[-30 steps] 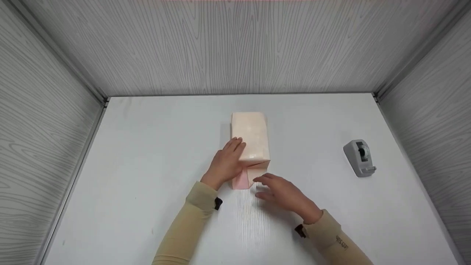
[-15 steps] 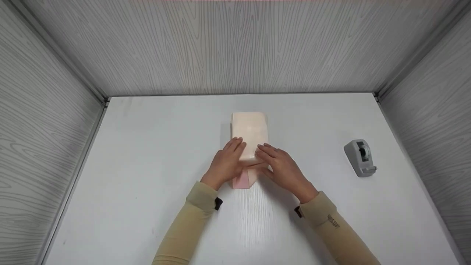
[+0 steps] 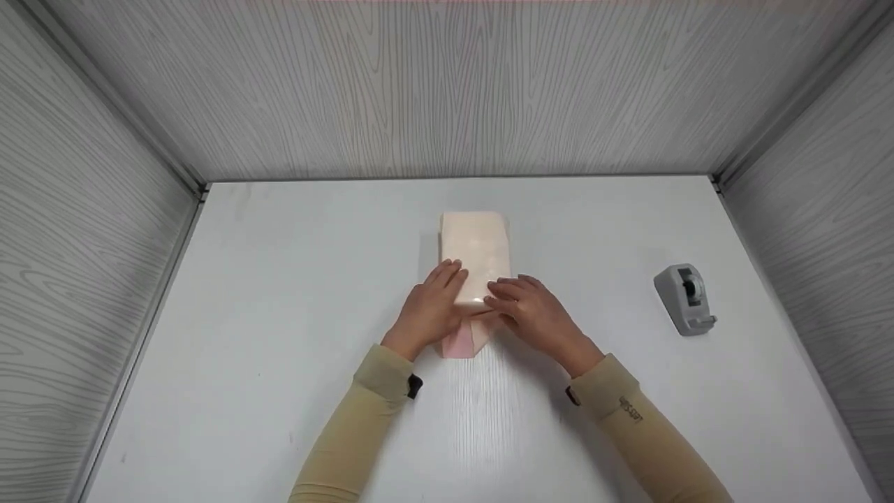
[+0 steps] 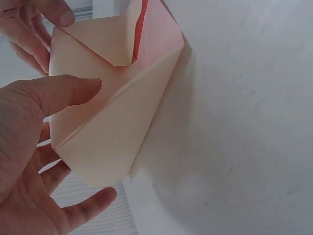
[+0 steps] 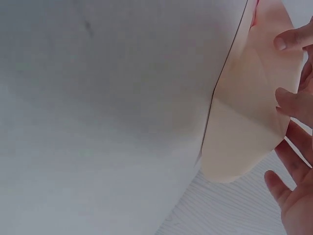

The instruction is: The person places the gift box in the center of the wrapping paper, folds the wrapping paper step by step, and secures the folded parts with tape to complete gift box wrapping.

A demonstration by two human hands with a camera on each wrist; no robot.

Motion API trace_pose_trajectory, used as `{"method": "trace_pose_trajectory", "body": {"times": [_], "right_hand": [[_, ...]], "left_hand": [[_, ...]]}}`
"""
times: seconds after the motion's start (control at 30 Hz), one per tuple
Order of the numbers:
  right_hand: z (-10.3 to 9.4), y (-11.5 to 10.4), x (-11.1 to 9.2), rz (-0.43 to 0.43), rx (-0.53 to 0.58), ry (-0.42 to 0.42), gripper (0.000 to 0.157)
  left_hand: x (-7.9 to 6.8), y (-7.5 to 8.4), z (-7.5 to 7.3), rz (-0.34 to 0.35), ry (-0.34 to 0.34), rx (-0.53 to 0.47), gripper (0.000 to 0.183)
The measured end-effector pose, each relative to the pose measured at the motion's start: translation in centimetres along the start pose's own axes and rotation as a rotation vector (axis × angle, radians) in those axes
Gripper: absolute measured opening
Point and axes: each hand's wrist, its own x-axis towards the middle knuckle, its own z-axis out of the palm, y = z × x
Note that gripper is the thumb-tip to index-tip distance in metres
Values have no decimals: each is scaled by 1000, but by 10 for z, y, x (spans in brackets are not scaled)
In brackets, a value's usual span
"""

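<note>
A box wrapped in pale peach paper [image 3: 476,244] lies lengthwise at mid-table in the head view. Its near end shows folded flaps, and a pink inner flap [image 3: 458,344] sticks out toward the front. My left hand [image 3: 429,311] rests along the box's left side, fingers fairly straight on top; in the left wrist view its thumb [image 4: 73,93] lies over the folded end. At the near right corner my right hand [image 3: 541,314] pinches the edge, fingertips bent on top and thumb [image 5: 293,103] at the end paper. The underside is hidden.
A grey tape dispenser [image 3: 684,300] with a roll in it stands at the right of the white table [image 3: 279,293]. Grey wood-patterned panels [image 3: 447,91] enclose the back and both sides.
My right hand has moved from in front of the box up and forward onto its near right corner, and its fingers have bent there. The left hand and the box have stayed put.
</note>
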Motion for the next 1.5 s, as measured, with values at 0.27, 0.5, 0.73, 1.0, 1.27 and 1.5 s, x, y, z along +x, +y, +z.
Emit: {"method": "trace_pose_trajectory", "body": {"times": [0.27, 0.5, 0.73, 1.0, 1.27, 1.5], "right_hand": [[1, 11, 1, -129, 10, 34, 39], [5, 16, 2, -134, 62, 65, 29], [13, 18, 2, -136, 39, 117, 29], [15, 16, 3, -74, 32, 112, 33], [20, 16, 4, -52, 105, 166, 34], [21, 16, 6, -23, 81, 186, 34]], "left_hand": [[1, -1, 1, -12, -11, 4, 73], [-1, 2, -1, -10, -3, -12, 73], [-1, 2, 0, -7, 16, -15, 72], [-2, 1, 0, -6, 19, -16, 69], [-2, -3, -3, -19, -7, -153, 70], [-11, -6, -6, -41, 63, -307, 71]]}}
